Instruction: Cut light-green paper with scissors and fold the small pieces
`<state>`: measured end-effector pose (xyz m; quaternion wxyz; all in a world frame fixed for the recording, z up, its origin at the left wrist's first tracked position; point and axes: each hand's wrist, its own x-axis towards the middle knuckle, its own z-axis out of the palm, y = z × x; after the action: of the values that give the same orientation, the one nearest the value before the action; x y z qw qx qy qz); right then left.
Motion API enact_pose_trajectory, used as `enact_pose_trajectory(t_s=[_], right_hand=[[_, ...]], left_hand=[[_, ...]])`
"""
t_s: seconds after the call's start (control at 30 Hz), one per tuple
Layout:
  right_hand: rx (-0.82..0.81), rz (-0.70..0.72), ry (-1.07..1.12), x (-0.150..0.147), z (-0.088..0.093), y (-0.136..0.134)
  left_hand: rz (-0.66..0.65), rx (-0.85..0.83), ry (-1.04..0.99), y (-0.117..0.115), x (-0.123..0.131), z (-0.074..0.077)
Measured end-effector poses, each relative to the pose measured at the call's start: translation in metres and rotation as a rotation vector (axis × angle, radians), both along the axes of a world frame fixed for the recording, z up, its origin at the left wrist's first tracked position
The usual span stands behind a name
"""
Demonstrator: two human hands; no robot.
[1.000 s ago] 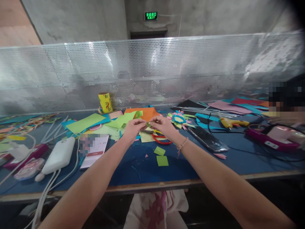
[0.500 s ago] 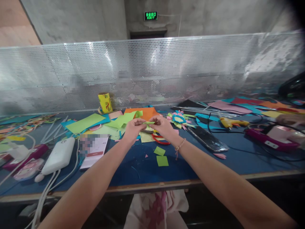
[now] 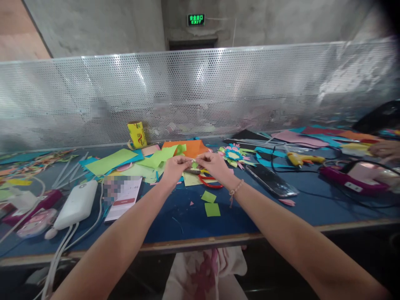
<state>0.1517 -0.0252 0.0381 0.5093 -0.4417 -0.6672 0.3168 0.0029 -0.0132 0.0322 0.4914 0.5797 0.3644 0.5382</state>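
Observation:
My left hand (image 3: pixel 175 168) and my right hand (image 3: pixel 214 166) meet fingertip to fingertip over the middle of the table. Both pinch a small piece of light green paper (image 3: pixel 194 164), largely hidden by the fingers. Just beneath my right hand lie red-handled scissors (image 3: pixel 210 181), their blades partly covered. Nearer to me, two green paper squares (image 3: pixel 212 209) rest on the blue tabletop. Behind my hands are a crumpled green sheet (image 3: pixel 162 156) and an orange sheet (image 3: pixel 190 146). A blue and pink paper flower (image 3: pixel 233 154) sits beyond my right hand.
To the right lie a dark phone (image 3: pixel 273 181), a yellow glue gun (image 3: pixel 303 159) and a purple power strip (image 3: pixel 353 181). On the left are a lit phone (image 3: pixel 125 202) and a white power bank (image 3: pixel 77 204) with cables. A perforated metal screen (image 3: pixel 218 96) stands behind. Another person's hand (image 3: pixel 386 150) is at far right.
The green paper between my fingertips has turned and shows less of its face. Both hands stay nearly in place. At far right the other person's hand has shifted.

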Motion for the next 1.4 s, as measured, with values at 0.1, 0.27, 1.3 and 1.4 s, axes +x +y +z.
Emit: enact_pose_trajectory(t_s=[0.1, 0.27, 1.3, 1.4], right_hand=[[-0.069, 0.013, 0.062, 0.001, -0.002, 0.004], [-0.125, 0.084, 0.098, 0.005, -0.008, 0.009], [0.021, 0.027, 0.149, 0.0, -0.009, 0.009], [0.022, 0.03, 0.152, 0.0, -0.008, 0.009]], left_hand=[[-0.031, -0.073, -0.042, 0.003, 0.0, 0.0], [-0.086, -0.157, -0.079, 0.001, -0.002, 0.004], [-0.104, -0.142, -0.223, 0.0, 0.001, 0.0], [-0.105, -0.111, -0.181, 0.001, 0.001, -0.002]])
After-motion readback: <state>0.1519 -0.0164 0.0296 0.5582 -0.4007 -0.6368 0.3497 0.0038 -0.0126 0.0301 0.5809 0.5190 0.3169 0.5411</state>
